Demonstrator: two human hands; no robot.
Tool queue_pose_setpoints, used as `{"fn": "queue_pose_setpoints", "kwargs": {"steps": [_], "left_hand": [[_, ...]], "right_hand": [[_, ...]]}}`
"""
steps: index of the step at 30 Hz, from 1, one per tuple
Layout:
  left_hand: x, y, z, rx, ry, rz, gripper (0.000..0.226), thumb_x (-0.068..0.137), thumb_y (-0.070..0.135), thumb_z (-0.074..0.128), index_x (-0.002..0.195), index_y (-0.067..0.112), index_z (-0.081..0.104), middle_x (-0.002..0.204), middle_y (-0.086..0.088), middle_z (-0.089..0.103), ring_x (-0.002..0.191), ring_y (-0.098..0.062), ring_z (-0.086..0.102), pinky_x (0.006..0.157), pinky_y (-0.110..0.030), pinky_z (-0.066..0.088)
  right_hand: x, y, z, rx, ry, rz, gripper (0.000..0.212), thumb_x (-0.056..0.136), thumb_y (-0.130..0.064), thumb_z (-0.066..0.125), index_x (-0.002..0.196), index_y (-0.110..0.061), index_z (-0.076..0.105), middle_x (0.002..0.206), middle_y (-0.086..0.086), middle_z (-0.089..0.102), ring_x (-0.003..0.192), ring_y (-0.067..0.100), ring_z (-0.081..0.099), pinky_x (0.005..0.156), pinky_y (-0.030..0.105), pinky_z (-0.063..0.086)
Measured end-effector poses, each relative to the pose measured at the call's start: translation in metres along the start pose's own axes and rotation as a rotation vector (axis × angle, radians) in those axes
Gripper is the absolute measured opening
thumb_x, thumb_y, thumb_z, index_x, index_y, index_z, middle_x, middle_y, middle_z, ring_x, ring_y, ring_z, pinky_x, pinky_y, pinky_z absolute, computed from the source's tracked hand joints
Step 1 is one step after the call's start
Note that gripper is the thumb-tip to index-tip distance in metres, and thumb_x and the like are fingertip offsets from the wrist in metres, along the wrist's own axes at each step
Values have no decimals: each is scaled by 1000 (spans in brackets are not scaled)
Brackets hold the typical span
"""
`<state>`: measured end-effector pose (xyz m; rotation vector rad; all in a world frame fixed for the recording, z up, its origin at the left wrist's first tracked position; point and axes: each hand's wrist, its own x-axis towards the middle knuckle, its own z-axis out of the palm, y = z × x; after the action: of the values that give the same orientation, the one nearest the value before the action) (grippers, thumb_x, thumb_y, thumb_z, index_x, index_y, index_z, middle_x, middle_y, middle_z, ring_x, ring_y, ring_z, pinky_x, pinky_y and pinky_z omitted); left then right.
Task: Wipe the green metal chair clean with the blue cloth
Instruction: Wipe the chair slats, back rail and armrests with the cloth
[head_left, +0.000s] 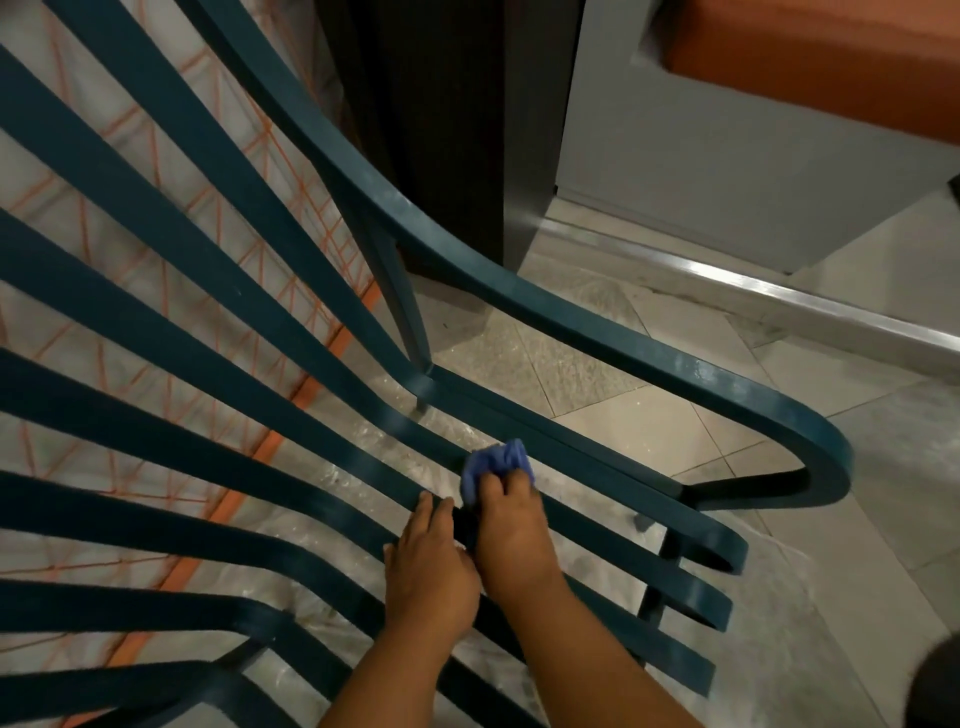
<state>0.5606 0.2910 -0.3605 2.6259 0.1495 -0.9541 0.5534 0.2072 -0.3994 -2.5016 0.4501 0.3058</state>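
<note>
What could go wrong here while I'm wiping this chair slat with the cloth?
The blue cloth is bunched small in the right hand, so bare fingers may rub the slat instead of the fabric. The left hand rests on a neighbouring slat of the green chair right beside the right, so a long stroke could bump it or slip fingers into the narrow gaps. The sheet with orange lines behind the chair back might snag.
</note>
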Motion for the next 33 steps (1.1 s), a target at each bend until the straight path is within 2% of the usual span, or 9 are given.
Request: {"fn": "queue_pose_setpoints", "kwargs": {"steps": [4,8,14,17,20,24,27,30,33], "left_hand": [[5,-9,-32,-128,199,-14,63,97,20,46,150,31,14,161,9,-3,148,-21,6,117,-45,24],[5,-17,-81,-212,456,-2,65,95,21,48,150,31,15,160,8,1,147,-19,6,113,-39,28],[-2,-38,-132,-294,786,59,61,88,14,60,142,23,35,146,0,24,129,-20,37,93,-25,40],[-6,-43,-142,-391,838,65,57,87,11,61,138,23,40,139,2,26,122,-19,44,88,-21,39],[-11,-45,-147,-496,901,114,56,86,6,59,136,21,40,141,3,32,124,-18,45,93,-22,38],[-18,-45,-159,-675,876,134,67,87,1,53,140,33,29,140,4,41,122,-16,49,99,-37,47],[-23,-44,-167,-742,893,166,67,87,-1,51,142,31,29,142,4,41,124,-14,47,102,-36,45],[-32,-46,-167,-735,926,150,65,87,-3,49,142,28,31,143,2,40,128,-13,43,106,-39,42],[-44,-52,-158,-652,947,131,63,86,-1,49,140,26,33,143,0,39,131,-15,40,105,-41,42]], "right_hand": [[33,-29,7,-17,-160,30,77,78,-23,76,142,-21,33,143,9,29,126,26,41,106,35,40],[57,-55,15,187,-176,-1,38,91,-16,52,129,-13,44,133,16,40,114,32,47,93,35,43],[82,-104,18,433,-143,34,26,97,-22,47,120,-11,49,114,10,58,105,27,56,82,30,42],[74,-129,8,741,-84,-3,8,99,-21,45,105,-19,50,100,2,59,96,18,58,72,20,40],[65,-160,-14,799,74,-144,4,98,-21,47,96,-18,50,91,0,56,83,12,55,63,13,38],[61,-211,-61,777,206,-377,15,97,-25,48,108,-16,53,107,3,55,96,13,52,77,20,41],[58,-250,-102,807,298,-572,30,96,-22,51,124,-15,50,118,0,44,104,6,45,85,7,38],[67,-265,-107,630,421,-645,48,90,-18,60,134,-15,44,129,8,38,113,19,43,93,22,40],[72,-241,-83,588,325,-464,47,90,-11,58,133,-15,40,130,10,40,114,23,47,89,29,42]]}}
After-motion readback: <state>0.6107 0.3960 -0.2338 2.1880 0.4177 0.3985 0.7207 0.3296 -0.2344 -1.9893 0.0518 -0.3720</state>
